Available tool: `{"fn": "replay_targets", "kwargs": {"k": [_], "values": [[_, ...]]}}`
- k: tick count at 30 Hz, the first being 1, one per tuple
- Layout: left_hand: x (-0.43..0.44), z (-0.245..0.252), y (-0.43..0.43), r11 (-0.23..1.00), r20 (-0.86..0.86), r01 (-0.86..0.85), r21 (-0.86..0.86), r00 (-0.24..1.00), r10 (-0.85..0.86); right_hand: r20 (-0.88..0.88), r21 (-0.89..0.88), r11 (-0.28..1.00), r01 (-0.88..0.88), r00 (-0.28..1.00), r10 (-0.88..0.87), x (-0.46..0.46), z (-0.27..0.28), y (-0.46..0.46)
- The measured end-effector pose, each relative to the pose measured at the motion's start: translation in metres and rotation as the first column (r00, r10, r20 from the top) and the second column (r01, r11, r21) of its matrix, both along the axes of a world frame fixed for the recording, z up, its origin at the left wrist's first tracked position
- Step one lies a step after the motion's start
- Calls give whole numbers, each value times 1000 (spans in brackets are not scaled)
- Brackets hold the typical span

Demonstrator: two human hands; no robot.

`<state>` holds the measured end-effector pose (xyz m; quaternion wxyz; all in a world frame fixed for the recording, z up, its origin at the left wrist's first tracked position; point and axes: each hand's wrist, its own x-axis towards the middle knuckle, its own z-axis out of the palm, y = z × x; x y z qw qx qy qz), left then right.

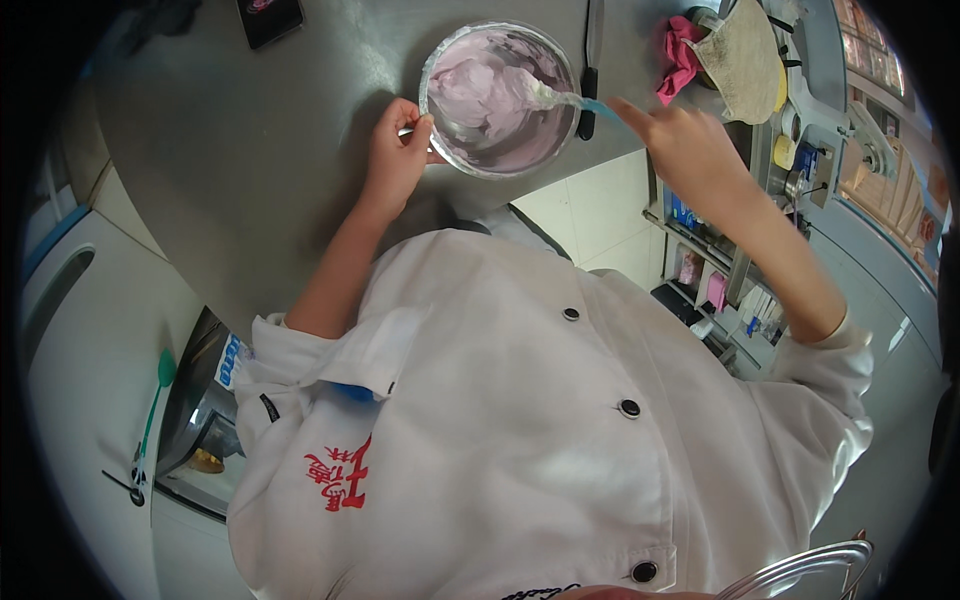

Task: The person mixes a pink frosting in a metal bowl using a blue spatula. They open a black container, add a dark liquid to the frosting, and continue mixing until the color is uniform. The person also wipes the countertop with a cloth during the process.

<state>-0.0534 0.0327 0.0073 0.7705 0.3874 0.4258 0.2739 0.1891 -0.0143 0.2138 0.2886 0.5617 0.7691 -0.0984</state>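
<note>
My left hand point(399, 154) grips the near-left rim of a round metal mixing bowl point(501, 174), the thumb over the edge. Pale pink cream point(480, 90) lies in the bowl in a soft mound and is smeared along the inner wall. In my right hand point(690, 154) is the blue handle of a spatula point(596, 107), the forefinger stretched along it. The spatula crosses the right rim, and its cream-coated head rests in the mound. Its blade is hidden by the cream.
The bowl stands on a steel worktable point(225, 172). A black-handled knife point(589, 105) lies just right of it. A phone point(270, 19) is at the far left. At the right are a pink cloth point(680, 56), a beige cloth point(739, 64) and an open shelf unit point(701, 259) with several items.
</note>
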Motion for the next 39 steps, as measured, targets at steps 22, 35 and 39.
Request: {"fn": "replay_targets", "kwargs": {"k": [22,35,39], "values": [[-12,1,-2,987,-49,-155,-36,987,153,-19,-156,984,89,995,-93,-6,-8,29],[-7,-1,-14,994,72,-74,-75,994,79,242,-927,-375,23,-728,-641,-37,-49,-51],[-11,-1,-12,996,76,-68,-58,995,72,168,-980,-183,-83,-837,-521,-61,-70,-67]]}}
